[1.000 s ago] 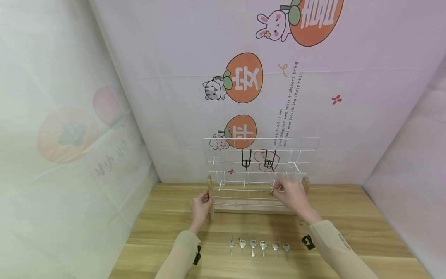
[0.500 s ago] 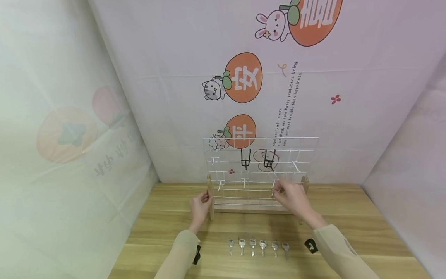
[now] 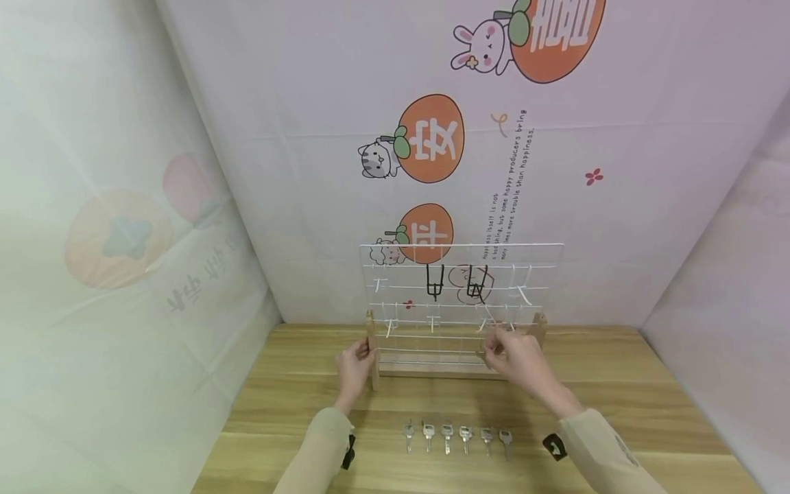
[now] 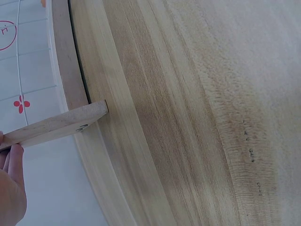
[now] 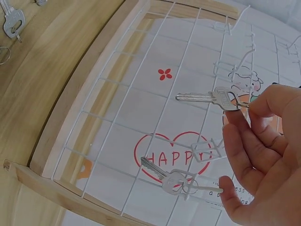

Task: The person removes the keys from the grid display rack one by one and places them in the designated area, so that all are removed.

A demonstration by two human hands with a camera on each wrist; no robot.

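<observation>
My left hand (image 3: 354, 367) grips the left wooden post (image 4: 61, 123) of a white wire grid rack (image 3: 410, 350). In the right wrist view, my right hand (image 5: 263, 141) pinches the small ring of a silver key (image 5: 221, 100) between thumb and index finger. That key points away from the fingertips, in front of the grid and apart from the nearest hook (image 5: 207, 148). A second key (image 5: 171, 182) hangs by its ring on a white hook, whose tip is close to one of my other fingers. In the head view the right hand covers the held key.
Several silver keys (image 3: 447, 431) lie in a row on the wooden table (image 3: 308, 384) before the rack. Two black hooks (image 3: 435, 283) and several white hooks (image 3: 523, 291) are on the grid. A printed cloth (image 3: 531, 206) hangs behind; a black object (image 3: 554, 447) sits beside the right sleeve.
My right hand has moved a little down and to the right in front of the grid, uncovering white hooks above it. The left hand stays on the post; the row of keys is unchanged.
</observation>
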